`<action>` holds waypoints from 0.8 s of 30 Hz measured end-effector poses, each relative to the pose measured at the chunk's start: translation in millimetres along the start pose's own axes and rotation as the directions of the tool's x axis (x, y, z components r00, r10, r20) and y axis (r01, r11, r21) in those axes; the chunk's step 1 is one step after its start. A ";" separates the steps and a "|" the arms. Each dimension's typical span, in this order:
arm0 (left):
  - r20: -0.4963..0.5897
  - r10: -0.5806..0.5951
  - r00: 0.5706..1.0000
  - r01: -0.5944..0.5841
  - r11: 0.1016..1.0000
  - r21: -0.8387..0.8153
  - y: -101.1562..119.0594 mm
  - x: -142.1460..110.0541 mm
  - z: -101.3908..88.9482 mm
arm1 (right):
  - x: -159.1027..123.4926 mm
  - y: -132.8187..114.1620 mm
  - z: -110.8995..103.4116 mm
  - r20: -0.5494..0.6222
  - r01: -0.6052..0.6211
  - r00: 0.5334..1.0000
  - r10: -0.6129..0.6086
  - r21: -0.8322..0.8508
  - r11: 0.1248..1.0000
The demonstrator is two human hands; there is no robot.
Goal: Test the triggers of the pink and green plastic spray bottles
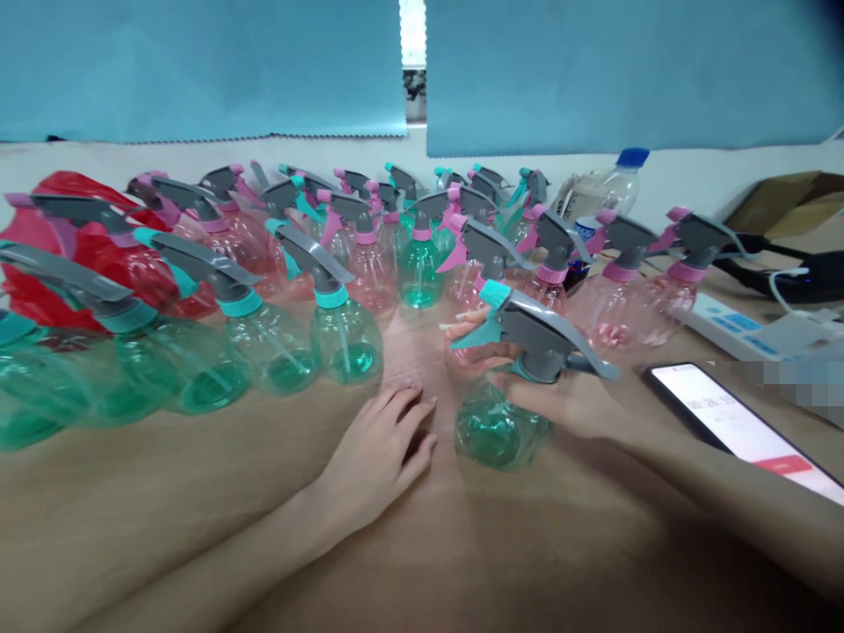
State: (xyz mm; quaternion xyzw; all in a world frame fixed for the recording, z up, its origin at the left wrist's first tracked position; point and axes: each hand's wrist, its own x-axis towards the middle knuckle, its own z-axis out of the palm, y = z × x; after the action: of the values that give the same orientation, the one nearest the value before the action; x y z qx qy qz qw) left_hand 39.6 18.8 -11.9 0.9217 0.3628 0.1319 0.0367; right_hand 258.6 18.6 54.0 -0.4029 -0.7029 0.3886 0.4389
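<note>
Green spray bottle (493, 425), right of frame centre, over the wood tabletop (290, 554) filling the lower frame. Blue window shades (198, 66) span the top edge. Below them, a crowd of pink-collared and teal-collared spray bottles, mostly pink bodies, runs across the middle; one green-bodied bottle with a pink collar (421, 266) stands near frame centre. Left side: row of teal-collared bottles with green liquid (264, 352), upright, heads pointing upper left. Red plastic bag (79, 264) at the left edge, behind that row. Lit smartphone (745, 431) at the right edge, its screen showing timer digits.

Held bottle: long axis near upright, top leaning a little to frame right; grey spray head (541, 330) points upper left, its rear end toward lower right. Can't tell if the base touches the wood. Right hand (557, 400) wraps the neck just under the head, fingers closed around it, some hidden behind; blurred. Left hand (379, 448) lies palm down just left of the bottle, fingers loosely bent and slightly spread, gripping nothing. Clear bottle (610, 189), upper right, tilted, with blue cap (633, 158). Smallest: held bottle's teal nozzle (494, 293), facing upper left.
</note>
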 end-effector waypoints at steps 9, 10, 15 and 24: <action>0.006 -0.001 1.000 0.001 1.000 -0.010 -0.3 1.2 -0.4 | 2.4 -0.4 -0.9 -0.008 -0.004 1.000 0.004 -0.023 1.000; 0.007 0.000 1.000 0.001 1.000 -0.008 -0.4 1.2 -0.2 | 2.2 0.9 -1.4 -0.009 -0.006 1.000 0.005 -0.034 0.999; 0.003 0.005 1.000 -0.005 1.000 -0.001 -1.2 0.3 1.3 | 3.2 -1.6 -2.7 -0.017 -0.041 0.999 0.040 -0.105 0.994; -0.025 0.023 0.999 -0.023 1.000 0.001 -2.9 0.4 4.5 | 1.8 4.2 3.9 -0.085 0.019 0.996 -0.028 -0.106 0.994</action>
State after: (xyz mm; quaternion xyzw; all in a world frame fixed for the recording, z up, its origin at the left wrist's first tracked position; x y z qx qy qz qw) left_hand 39.2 21.3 -16.6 0.9242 0.3525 0.1436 0.0305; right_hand 255.5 21.1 49.6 -0.4337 -0.7074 0.3278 0.4517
